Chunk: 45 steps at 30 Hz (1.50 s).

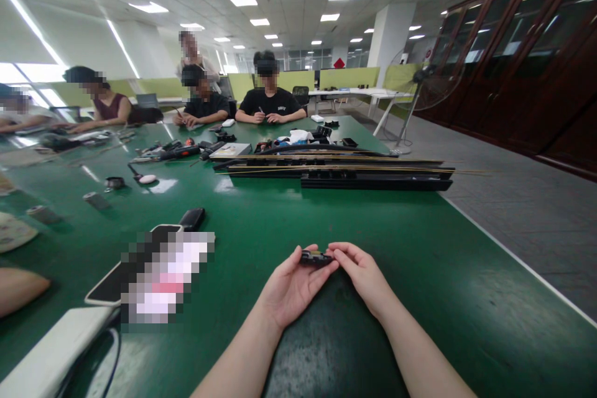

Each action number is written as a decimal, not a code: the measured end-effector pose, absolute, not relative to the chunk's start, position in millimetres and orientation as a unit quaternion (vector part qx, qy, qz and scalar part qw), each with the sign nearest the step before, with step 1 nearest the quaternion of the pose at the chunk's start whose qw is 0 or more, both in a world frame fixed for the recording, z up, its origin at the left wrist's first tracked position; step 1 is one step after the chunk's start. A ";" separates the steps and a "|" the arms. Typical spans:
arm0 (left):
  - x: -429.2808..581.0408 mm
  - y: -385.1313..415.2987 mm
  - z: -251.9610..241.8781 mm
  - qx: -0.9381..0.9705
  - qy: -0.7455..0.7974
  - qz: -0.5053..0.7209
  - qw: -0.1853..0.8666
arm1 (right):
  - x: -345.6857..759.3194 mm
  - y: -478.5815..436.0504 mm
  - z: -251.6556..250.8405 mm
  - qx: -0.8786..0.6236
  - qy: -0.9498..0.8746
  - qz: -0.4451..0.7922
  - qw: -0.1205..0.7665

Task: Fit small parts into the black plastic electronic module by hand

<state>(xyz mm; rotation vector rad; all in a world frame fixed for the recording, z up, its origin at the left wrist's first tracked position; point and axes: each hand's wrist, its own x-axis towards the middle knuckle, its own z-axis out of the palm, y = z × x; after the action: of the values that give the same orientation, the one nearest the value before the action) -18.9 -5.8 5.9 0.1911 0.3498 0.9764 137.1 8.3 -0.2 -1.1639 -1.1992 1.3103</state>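
Observation:
Above the green table, my left hand (pixel 293 283) holds a small, dark, elongated part (pixel 315 257), its thumb at the left end and its fingers beneath. The part has a paler, shiny strip along its upper side; its exact kind is too small to make out. At the right end, my right hand (pixel 358 268) pinches the same part with thumb and index finger. Both forearms reach in from the bottom edge.
Long black rails (pixel 377 181) with thin brass-coloured rods lie across the green table (pixel 252 208). Loose tools and black parts (pixel 180 149) are behind. A phone-like device (pixel 140 261) and a white box (pixel 60 348) lie left. Several people sit opposite; a forearm (pixel 21 289) shows at left.

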 end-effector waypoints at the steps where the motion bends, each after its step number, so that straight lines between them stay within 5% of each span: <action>1: -18.7 -5.9 6.1 0.092 0.168 0.467 0.863 | 137.1 8.3 -0.1 -0.479 -0.493 0.539 0.487; 45: -13.9 -5.0 3.6 0.152 0.260 0.489 0.819 | 135.1 7.6 1.1 -0.488 -0.507 0.508 0.496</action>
<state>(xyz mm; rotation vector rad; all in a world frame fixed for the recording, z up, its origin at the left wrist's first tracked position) -13.9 -5.0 3.6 0.3234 0.5544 1.0408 135.1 7.6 1.1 -1.1820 -1.2286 1.2314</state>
